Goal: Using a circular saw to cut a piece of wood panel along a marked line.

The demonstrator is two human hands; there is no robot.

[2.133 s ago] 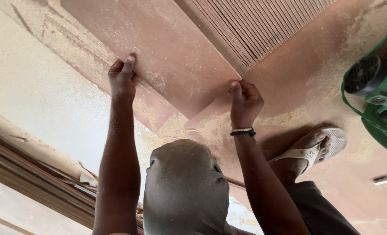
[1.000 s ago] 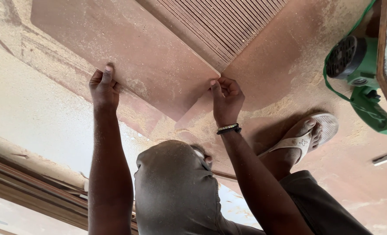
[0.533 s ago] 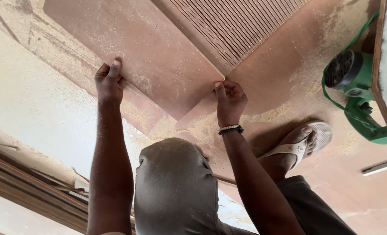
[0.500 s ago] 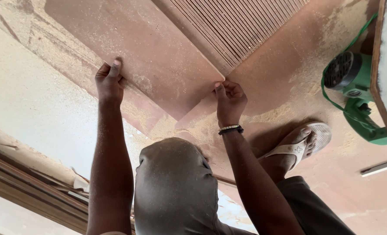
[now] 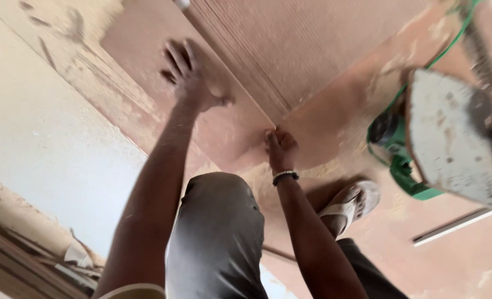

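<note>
A thin reddish-brown board (image 5: 224, 116) lies on a dusty floor. My left hand (image 5: 188, 75) rests flat on it with the fingers spread, further up than its near edge. At the board's near corner, my right hand (image 5: 279, 149), with a band on the wrist, pinches the edge. A stack of grooved boards (image 5: 312, 50) lies beyond, touching that corner. My knee in grey cloth (image 5: 218, 232) and my sandalled foot (image 5: 348, 202) are below the hands.
A green power tool (image 5: 401, 149) with a green cord sits on the floor to the right, partly behind a dusty board edge (image 5: 456, 138). Sawdust covers the floor (image 5: 323, 122). A pale sheet (image 5: 47, 138) lies left, with stacked strips (image 5: 19, 260) at bottom left.
My left hand has slid from the board's left edge up onto its face and opened flat. The view has swung closer, bringing the dusty board edge into view at right.
</note>
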